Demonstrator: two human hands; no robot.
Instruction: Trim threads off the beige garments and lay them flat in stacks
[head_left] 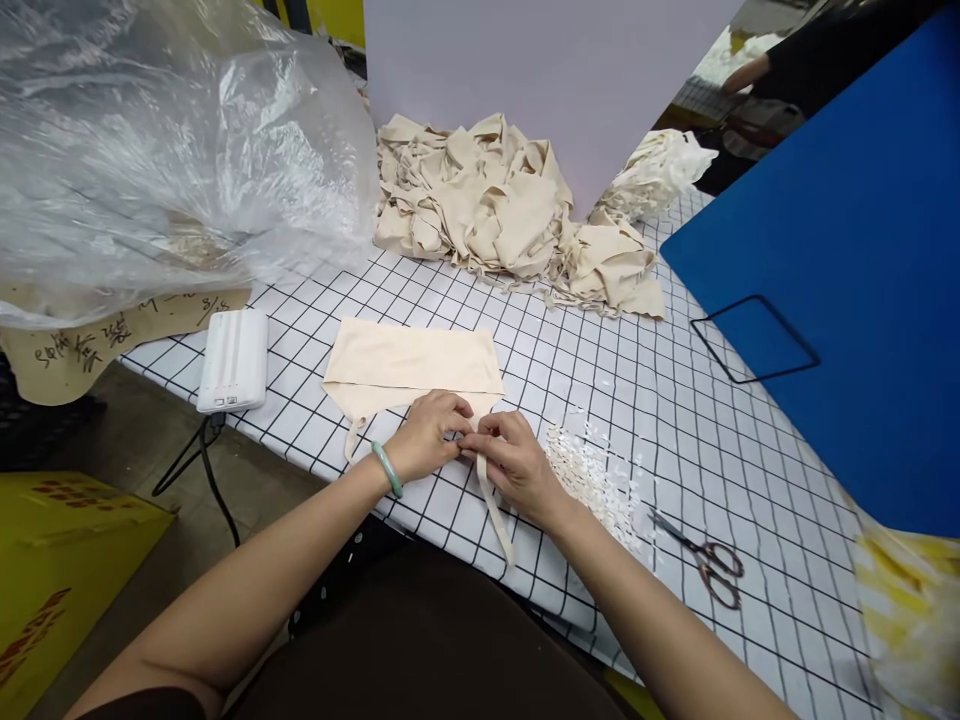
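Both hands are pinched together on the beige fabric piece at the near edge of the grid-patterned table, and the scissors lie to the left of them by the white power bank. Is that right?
Not quite. The head view shows the scissors lying to the right of the hands, past the white scraps, not by the white power bank. The rest holds: left hand and right hand pinch the beige fabric piece on the grid-patterned table.
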